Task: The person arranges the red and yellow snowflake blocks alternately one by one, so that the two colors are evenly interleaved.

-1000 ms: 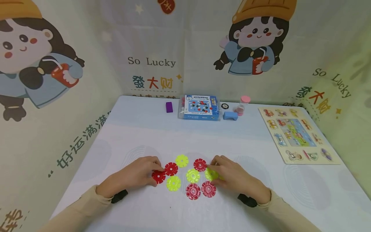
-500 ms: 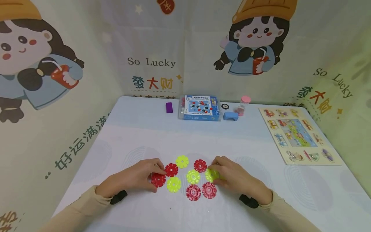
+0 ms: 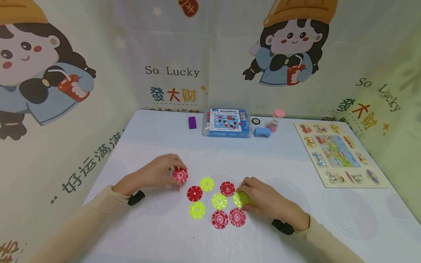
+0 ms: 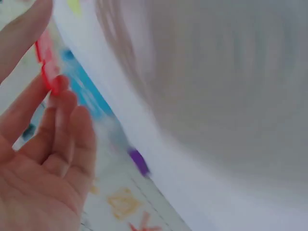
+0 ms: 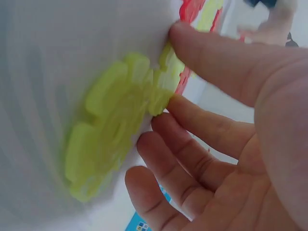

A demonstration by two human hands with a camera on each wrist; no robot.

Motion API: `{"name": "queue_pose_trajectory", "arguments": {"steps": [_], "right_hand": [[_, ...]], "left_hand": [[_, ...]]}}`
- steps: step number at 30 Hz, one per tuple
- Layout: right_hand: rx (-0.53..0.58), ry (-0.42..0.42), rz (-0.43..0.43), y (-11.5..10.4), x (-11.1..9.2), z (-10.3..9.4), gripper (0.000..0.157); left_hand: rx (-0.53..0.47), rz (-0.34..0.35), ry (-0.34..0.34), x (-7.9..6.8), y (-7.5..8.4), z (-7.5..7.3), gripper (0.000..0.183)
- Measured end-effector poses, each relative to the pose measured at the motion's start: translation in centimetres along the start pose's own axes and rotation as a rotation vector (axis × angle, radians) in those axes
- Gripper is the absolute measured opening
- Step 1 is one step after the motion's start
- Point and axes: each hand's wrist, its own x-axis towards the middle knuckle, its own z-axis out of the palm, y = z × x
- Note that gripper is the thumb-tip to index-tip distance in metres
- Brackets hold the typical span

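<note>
Red disc (image 3: 182, 177) now sits farther forward, clear of other discs (image 3: 217, 217); my left hand (image 3: 161, 171) pinches it, fingers (image 4: 83, 144) narrow. My right hand (image 3: 263, 195) grips yellow disc (image 3: 239, 200) on tabletop (image 3: 158, 233). Seemingly one out, others left lying; joins unclear.

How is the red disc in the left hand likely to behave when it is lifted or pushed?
The red disc is probably stiff, as it shows no sag in the left hand. Its thin edge suggests that it is light. Its glossy face may make it slightly slippery.
</note>
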Motion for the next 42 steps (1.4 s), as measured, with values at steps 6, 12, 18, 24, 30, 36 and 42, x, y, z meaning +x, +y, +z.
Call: {"name": "queue_pose_trajectory", "arguments": {"steps": [6, 12, 18, 24, 30, 36, 42], "right_hand": [[-0.013, -0.030, 0.029, -0.4, 0.1, -0.1, 0.045], [-0.051, 0.014, -0.022, -0.8, -0.1, 0.1, 0.043], [0.119, -0.037, -0.047, -0.7, 0.2, 0.2, 0.042], [0.225, -0.077, 0.016, 0.0, 0.5, 0.0, 0.043], [0.186, -0.065, 0.008, 1.0, 1.5, -0.9, 0.042], [0.215, 0.029, 0.020, 2.1, 6.2, -2.7, 0.044], [0.191, 0.089, 0.026, 0.6, 15.0, -2.9, 0.050]], "left_hand": [[-0.021, -0.099, 0.073, 5.1, -5.3, -2.4, 0.049], [-0.016, -0.158, 0.064, 6.6, -8.7, -2.2, 0.049], [-0.062, -0.173, 0.044, 6.0, -9.7, -2.1, 0.050], [-0.057, -0.157, 0.050, 6.2, -9.4, -1.9, 0.047], [-0.051, -0.168, 0.062, 6.1, -8.8, -2.1, 0.047], [-0.029, -0.168, 0.071, 5.9, -8.6, -2.3, 0.046], [-0.014, -0.158, 0.057, 6.0, -8.5, -2.4, 0.046]]}}
